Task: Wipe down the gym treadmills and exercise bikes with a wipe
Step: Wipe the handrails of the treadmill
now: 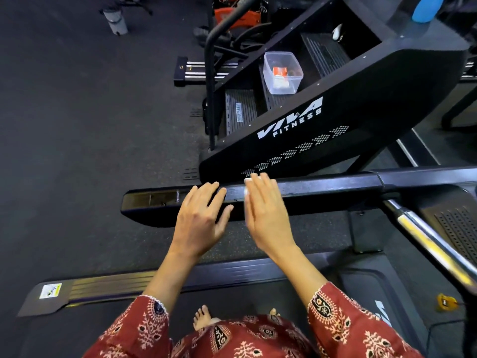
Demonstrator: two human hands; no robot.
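Observation:
A black treadmill handrail [322, 188] runs across the middle of the view. My left hand [201, 218] rests flat on it with straight, spread fingers. My right hand [265, 213] lies just to its right, fingers straight, pressing a white wipe [247, 183] against the rail. Only a small white edge of the wipe shows past the fingers and beside the palm; the rest is hidden under the hand. I stand on the treadmill deck [232, 277], bare toes visible below.
A black stair-climber [335, 120] labelled VIVA FITNESS stands just beyond the rail, with a clear plastic box [282, 72] on one step. A chrome bar [433, 244] slants at the right. A grey bin [115, 20] stands on the dark floor far left.

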